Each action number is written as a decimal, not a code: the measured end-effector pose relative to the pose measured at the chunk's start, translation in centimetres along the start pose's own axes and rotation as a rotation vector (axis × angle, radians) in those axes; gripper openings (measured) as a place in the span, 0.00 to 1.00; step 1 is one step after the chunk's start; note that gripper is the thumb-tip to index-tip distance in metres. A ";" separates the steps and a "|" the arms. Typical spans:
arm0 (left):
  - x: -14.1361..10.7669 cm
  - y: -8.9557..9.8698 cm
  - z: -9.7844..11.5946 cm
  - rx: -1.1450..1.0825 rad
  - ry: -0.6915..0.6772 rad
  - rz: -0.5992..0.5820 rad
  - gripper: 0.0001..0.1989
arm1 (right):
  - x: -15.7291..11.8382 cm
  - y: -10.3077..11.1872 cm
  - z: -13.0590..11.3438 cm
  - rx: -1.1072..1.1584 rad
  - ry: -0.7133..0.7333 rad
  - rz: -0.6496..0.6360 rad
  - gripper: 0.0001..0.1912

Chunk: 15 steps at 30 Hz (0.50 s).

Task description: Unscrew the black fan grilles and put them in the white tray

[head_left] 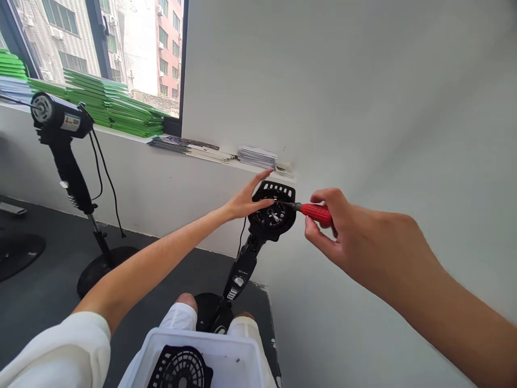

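Note:
My right hand point(355, 231) grips a screwdriver point(317, 212) with a red handle, its shaft pointing left at the motor end of a black stand fan point(275, 215). Where exactly the tip rests is too small to make out. My left hand point(248, 199) is open, fingers stretched out, with the thumb over the fan's motor face and the forefinger reaching past the slotted top of its housing. The fan's neck point(242, 272) leans upright between my knees, with a white knob and buttons on it.
A white tub point(210, 342) on my lap holds a black slotted cover point(183, 372). A second stand fan point(67, 121) is at left. On the sill lie green sheets point(125, 110), white papers point(256, 156) and a small tray point(285, 170) of tiny parts. A wall stands close at right.

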State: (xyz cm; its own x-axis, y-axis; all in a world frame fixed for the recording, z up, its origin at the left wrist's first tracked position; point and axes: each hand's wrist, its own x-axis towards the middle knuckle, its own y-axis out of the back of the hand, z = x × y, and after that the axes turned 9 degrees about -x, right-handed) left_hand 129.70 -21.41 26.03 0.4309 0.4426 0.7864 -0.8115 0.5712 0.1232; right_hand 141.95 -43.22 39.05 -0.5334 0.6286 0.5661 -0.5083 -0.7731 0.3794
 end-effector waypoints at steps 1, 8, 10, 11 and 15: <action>0.0 -0.1 -0.2 -0.109 0.084 -0.027 0.41 | 0.0 0.0 0.1 0.044 0.005 -0.039 0.17; -0.7 -1.0 0.1 -0.345 0.230 0.013 0.35 | 1.3 1.5 0.4 -0.139 -0.083 -0.292 0.28; -0.6 -0.8 0.7 -0.304 0.258 -0.010 0.33 | 1.6 1.5 0.5 -0.044 -0.063 -0.324 0.22; -0.4 -0.7 0.9 -0.284 0.266 -0.025 0.33 | 1.7 1.3 0.6 0.012 -0.040 -0.328 0.20; 0.6 -1.1 0.9 -0.262 0.182 -0.003 0.28 | 1.5 0.4 0.9 0.046 0.004 -0.296 0.23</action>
State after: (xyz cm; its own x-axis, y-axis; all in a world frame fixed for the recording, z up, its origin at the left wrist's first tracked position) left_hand 130.52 -22.41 26.91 0.5158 0.5436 0.6622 -0.6909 0.7210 -0.0537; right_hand 141.55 -42.73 40.70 -0.3687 0.8277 0.4231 -0.6113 -0.5588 0.5604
